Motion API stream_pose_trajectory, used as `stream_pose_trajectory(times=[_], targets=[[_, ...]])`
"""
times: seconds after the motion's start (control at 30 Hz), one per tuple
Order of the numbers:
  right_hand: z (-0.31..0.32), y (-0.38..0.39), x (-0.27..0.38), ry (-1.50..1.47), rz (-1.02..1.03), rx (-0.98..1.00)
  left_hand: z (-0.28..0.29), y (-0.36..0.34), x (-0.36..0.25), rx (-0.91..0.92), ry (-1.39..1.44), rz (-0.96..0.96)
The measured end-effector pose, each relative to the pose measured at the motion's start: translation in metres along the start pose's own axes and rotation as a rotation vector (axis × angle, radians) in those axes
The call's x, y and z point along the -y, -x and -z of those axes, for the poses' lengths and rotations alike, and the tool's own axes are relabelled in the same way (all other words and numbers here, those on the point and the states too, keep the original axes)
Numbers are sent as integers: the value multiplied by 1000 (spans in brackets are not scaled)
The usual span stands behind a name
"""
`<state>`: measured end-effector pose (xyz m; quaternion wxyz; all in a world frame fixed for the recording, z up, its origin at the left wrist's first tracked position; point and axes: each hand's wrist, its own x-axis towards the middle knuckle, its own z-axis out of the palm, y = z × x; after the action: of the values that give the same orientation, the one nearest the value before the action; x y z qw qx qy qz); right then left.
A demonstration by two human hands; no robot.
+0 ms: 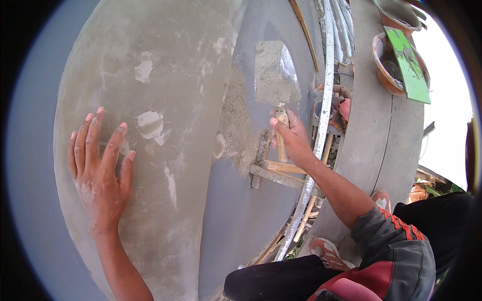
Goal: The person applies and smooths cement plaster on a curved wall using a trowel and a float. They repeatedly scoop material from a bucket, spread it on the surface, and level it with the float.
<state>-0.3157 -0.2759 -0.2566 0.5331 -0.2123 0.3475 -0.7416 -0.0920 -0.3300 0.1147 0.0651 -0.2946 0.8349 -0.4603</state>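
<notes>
My left hand (pixel 103 165) is spread with its fingers stretched out over the beige-grey plastered wall (pixel 186 65); it seems to rest flat on it. White patches (pixel 150 125) mark the plaster near its fingertips. In my right hand (pixel 296 140) is a trowel (pixel 276 75), its fingers wrapped round the worn wooden handle. The broad metal blade points away from me and is smeared with wet grey mortar. A rough, sandy strip (pixel 236 115) runs along the wall's edge, left of the trowel.
A long metal straightedge (pixel 327 75) runs past my right forearm. Below my right hand sits a wooden bracket (pixel 281 170). Grey planks (pixel 366 130) lie to the right, with a mortar bucket (pixel 386 65) topped by a green board (pixel 411 70). Another bucket (pixel 399 12) stands beyond.
</notes>
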Motion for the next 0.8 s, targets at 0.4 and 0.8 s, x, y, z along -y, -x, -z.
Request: stream_pose_trajectory(times=[0.4, 0.8], targets=[[32, 28, -120, -152, -515, 98, -37, -81, 2, 171, -460, -295], [-8, 27, -160, -173, -446, 206, -40, -89, 12, 193, -513, -386]])
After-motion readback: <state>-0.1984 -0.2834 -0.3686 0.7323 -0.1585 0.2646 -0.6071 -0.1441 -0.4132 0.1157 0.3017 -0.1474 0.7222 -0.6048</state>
